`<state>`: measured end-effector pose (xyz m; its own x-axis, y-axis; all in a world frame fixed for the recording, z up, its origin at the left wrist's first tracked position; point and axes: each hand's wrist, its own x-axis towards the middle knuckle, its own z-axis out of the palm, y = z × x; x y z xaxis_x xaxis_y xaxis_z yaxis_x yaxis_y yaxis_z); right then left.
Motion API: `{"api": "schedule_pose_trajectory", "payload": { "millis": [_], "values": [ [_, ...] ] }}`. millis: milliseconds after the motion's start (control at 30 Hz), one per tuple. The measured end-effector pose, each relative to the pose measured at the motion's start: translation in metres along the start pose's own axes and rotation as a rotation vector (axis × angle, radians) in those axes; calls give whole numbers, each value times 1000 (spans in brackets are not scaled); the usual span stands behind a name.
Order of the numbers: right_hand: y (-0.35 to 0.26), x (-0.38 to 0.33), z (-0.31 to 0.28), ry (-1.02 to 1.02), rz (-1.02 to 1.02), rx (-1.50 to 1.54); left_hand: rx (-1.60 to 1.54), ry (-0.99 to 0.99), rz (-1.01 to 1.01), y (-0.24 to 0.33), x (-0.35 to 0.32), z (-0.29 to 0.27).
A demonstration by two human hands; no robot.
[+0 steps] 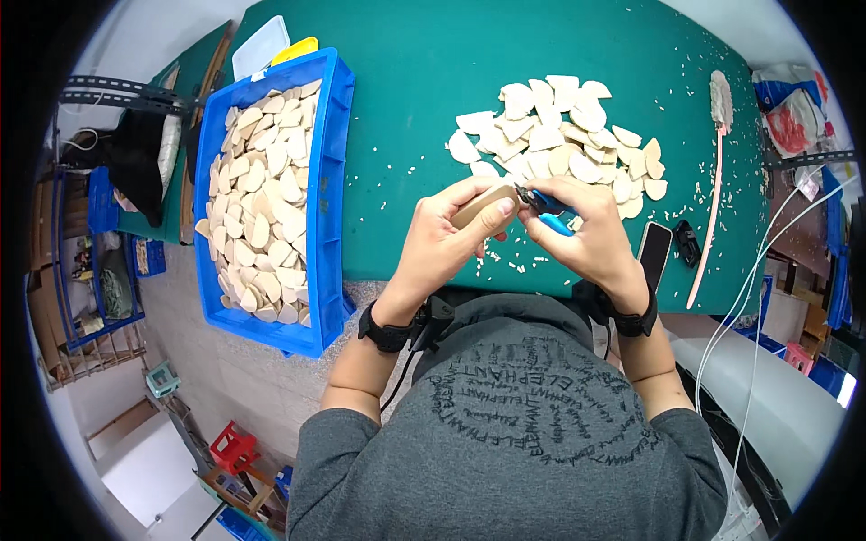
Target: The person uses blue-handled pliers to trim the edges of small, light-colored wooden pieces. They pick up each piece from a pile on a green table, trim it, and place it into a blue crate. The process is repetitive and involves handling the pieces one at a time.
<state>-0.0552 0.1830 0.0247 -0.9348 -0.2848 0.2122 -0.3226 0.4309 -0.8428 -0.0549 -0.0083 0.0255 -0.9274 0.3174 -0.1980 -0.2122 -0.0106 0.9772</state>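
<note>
My left hand (442, 230) is closed on a flat beige piece (483, 204) with one rounded end, its thumb lying along the top. In my right hand (586, 230) are blue-handled nippers (552, 213), gripped by the handles. Their dark jaws are at the right edge of the beige piece; whether the blades touch it is too small to tell. Just beyond my hands lies a loose pile of similar beige pieces (546, 135) on the green table (415, 81). Small pale scraps (519, 269) are scattered around and beneath my hands.
A blue crate (334, 180) full of beige pieces stands at the left, with white and yellow lids (296, 50) behind it. On the right lie a phone (655, 252), a black cable-like item (687, 243) and a long pink-handled brush (713, 194). White cables (749, 270) hang at the far right.
</note>
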Motion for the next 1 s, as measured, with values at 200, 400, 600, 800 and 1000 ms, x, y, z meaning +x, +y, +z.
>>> {"api": "schedule_pose_trajectory", "payload": {
  "millis": [200, 400, 600, 800, 1000],
  "values": [
    [-8, -2, -1, -8, -47, -29, 87, 20, 67, -1, -11, -1],
    [-10, -3, -6, -50, -98, -64, 96, 21, 99, -3, -15, -1],
    [-13, -2, -12, -116, -88, -79, 78, -40, 57, -4, -16, -5],
    [-10, -4, -9, -107, -112, -38, 122, -63, 50, -4, -19, -7],
    [-8, -9, -3, -109, -49, 6, 31, -80, 46, -7, -21, -7]
  ]
}}
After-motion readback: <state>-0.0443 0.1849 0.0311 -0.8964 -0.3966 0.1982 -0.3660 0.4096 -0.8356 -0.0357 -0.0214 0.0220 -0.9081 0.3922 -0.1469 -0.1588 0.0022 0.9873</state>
